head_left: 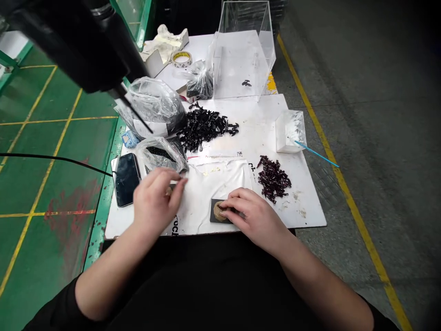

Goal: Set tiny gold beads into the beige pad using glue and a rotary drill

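On the white sheet (223,177) at the near edge of the table lies a dark square pad (214,219) with a round tan lump (217,211) on it. My right hand (258,218) comes in from the right, its thumb and fingers pinched together at the lump's right side. What they grip is hidden. My left hand (156,195) is raised a little to the left, thumb and forefinger nearly meeting; anything between them is too small to name. Part of another dark piece with a tan patch (168,190) shows behind its fingers.
Beyond the hands lie a pile of small black parts (206,128) and a dark purple pile (274,179). Plastic bags (155,105), a phone (126,179), a clear box (237,59) and a small white container (289,133) stand around. A black power driver (86,50) hangs upper left.
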{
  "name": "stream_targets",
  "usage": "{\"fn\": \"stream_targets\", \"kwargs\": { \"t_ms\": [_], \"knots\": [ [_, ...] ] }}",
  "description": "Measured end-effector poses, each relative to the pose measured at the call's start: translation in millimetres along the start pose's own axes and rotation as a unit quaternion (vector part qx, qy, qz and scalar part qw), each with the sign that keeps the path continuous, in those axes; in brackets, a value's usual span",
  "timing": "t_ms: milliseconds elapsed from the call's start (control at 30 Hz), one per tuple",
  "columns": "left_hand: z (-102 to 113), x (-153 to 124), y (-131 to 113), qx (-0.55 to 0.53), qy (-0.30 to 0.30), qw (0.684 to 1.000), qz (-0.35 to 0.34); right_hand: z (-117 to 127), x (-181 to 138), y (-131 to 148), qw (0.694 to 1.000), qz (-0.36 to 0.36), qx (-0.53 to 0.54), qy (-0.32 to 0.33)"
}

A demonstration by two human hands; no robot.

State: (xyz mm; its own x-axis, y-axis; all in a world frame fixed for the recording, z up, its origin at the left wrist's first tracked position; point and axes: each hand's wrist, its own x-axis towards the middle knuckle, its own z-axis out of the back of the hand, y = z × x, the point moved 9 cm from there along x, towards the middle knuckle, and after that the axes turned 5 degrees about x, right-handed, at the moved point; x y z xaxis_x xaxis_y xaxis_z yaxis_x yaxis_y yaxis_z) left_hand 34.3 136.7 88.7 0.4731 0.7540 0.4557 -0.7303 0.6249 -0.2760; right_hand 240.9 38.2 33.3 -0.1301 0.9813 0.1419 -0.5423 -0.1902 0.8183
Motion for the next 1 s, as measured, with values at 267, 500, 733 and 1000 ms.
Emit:
{"fn": "stream_targets", "kwargs": {
  "t_ms": [267,500,733,1000],
  "knots": [
    [-29.5,-55.2,-65.7,-0.182,0.073,0.976,-0.091,2.8,-8.8,2.7,0.998,-0.005,-0.057,0.013],
    [-42.2,-63.1,-72.0,-0.159,0.089,0.974,-0.134,5.7,-11.9,13.3,0.996,0.009,-0.079,0.027],
    [-38.2,-61.6,-74.3,-0.174,0.082,0.971,-0.145,141.5,-56.6,5.1,0.905,-0.011,-0.131,-0.405],
    [-38.3,-59.9,-73.7,-0.182,0.077,0.970,-0.144,202.9,-75.3,-128.1,0.845,-0.194,0.086,-0.490]
  ]
}}
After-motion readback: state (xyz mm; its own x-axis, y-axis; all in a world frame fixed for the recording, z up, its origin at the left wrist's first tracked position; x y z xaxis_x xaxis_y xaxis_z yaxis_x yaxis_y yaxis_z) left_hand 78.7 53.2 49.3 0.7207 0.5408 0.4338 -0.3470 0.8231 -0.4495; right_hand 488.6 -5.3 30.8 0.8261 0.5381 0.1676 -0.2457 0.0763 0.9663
